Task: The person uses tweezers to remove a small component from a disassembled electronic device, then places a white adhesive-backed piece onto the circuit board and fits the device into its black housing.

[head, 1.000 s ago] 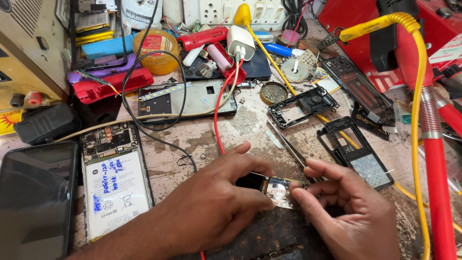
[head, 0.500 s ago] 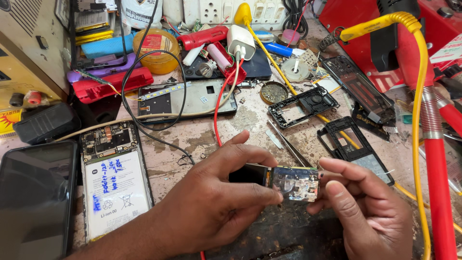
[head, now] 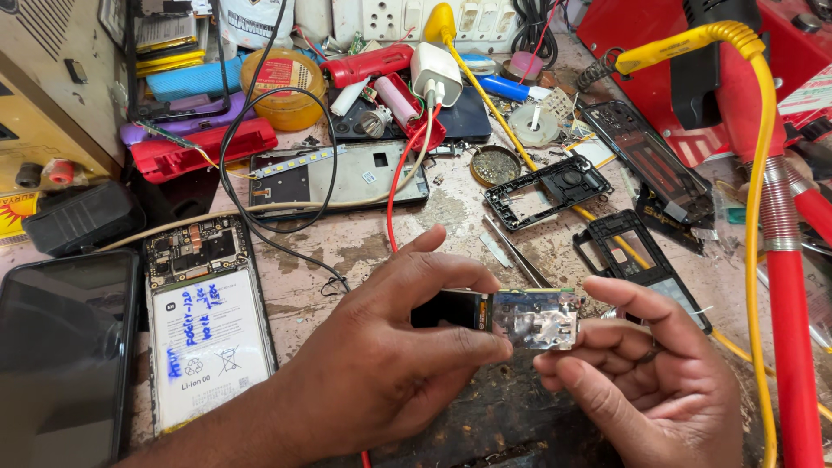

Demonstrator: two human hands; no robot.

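Circuit board (head: pixel 529 316) raised higher between both hands (head: pixel 485 364), silver shield seemingly foil.

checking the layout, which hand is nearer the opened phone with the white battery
Left. The left hand lies just right of the opened phone; the right hand is farther right, past the small circuit board both hands hold.

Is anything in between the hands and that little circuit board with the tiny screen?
Nothing visible is. The left hand pinches the screen end of the small circuit board and the right hand pinches the other end, fingers touching it directly. The tweezers lie on the bench behind it, apart.
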